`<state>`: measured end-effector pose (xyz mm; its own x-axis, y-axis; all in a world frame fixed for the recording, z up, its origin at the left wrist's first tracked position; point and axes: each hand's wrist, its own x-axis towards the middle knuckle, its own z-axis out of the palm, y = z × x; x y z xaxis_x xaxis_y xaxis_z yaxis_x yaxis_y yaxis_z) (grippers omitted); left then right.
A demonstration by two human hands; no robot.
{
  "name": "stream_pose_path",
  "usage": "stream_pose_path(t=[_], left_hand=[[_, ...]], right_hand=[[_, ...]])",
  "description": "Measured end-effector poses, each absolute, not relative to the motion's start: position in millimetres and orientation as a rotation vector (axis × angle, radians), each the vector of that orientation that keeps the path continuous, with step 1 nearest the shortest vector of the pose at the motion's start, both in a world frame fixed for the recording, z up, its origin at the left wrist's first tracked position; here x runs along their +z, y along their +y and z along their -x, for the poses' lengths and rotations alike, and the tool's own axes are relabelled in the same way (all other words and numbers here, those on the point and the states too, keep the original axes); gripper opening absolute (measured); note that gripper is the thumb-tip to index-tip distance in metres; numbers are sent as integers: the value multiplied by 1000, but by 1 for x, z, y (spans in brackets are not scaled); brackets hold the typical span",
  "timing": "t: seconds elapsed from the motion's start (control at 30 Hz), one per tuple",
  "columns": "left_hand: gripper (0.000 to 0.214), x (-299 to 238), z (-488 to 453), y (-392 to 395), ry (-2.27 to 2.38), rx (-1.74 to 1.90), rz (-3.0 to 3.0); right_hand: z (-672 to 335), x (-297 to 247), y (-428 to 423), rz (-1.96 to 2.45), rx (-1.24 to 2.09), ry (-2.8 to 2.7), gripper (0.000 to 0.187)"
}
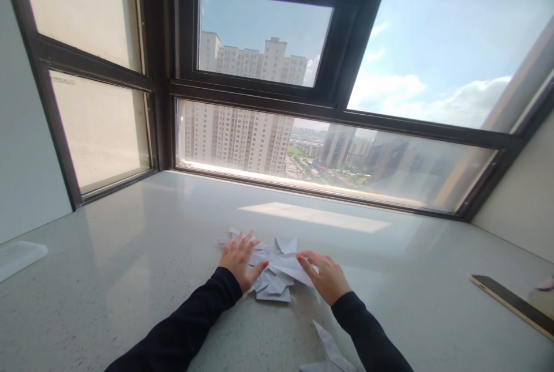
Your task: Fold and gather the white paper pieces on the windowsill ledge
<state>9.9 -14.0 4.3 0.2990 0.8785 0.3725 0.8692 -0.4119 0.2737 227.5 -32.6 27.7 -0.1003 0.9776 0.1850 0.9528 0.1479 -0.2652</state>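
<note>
A dark-framed window (268,95) of several panes stood across the back and turned the corner at the left. Below it spread a pale, speckled countertop (142,280), glossy, with a bright patch of sunlight (315,216) lying near the foot of the frame. Beyond the glass rose tall, pale apartment blocks (242,130), under a blue sky with white clouds. Two dark sleeves (186,323) reached in from the near edge, covering both arms to the wrist. Toward the right edge of the countertop lay a flat, dark slab (515,303) with a light rim, set at a slant. A heap of folded white paper (274,285) sat near the middle of the countertop, between and beneath the hands, its pieces overlapping at odd angles. The left hand (240,259) lay palm down over the heap's left side, fingers apart and extended, thumb out to the right. The right hand (324,274) was at the heap's right side, fingers bent, their tips near the thumb at a paper edge; whether they pinched it could not be told. At the far left was a translucent white tray (21,258), partly cut off. Nearest the viewer, beside the right forearm, lay more folded paper (331,353), well apart from the heap. Smallest was a pointed paper piece (286,244) at the heap's back.
</note>
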Motion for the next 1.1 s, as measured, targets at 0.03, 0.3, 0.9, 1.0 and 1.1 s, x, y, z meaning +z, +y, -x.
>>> stream_pose_path(t=[0.03, 0.3, 0.9, 1.0, 1.1], left_hand=[[53, 4, -7, -11, 1755, 725, -2475], [60, -2, 3, -1, 1938, 530, -2293], [57, -1, -9, -9, 1621, 726, -2405], [72, -4, -13, -14, 1536, 696, -2450], [82, -7, -18, -17, 1479, 628, -2472]], right_hand=[[-230, 32, -36, 1788, 142, -2133, 45], [-268, 3, -84, 1517, 562, -2154, 100], [-191, 29, -45, 1670, -37, -2018, 48], [-200, 11, -38, 1807, -136, -1918, 63], [-205, -8, -35, 1927, -50, -1922, 63]])
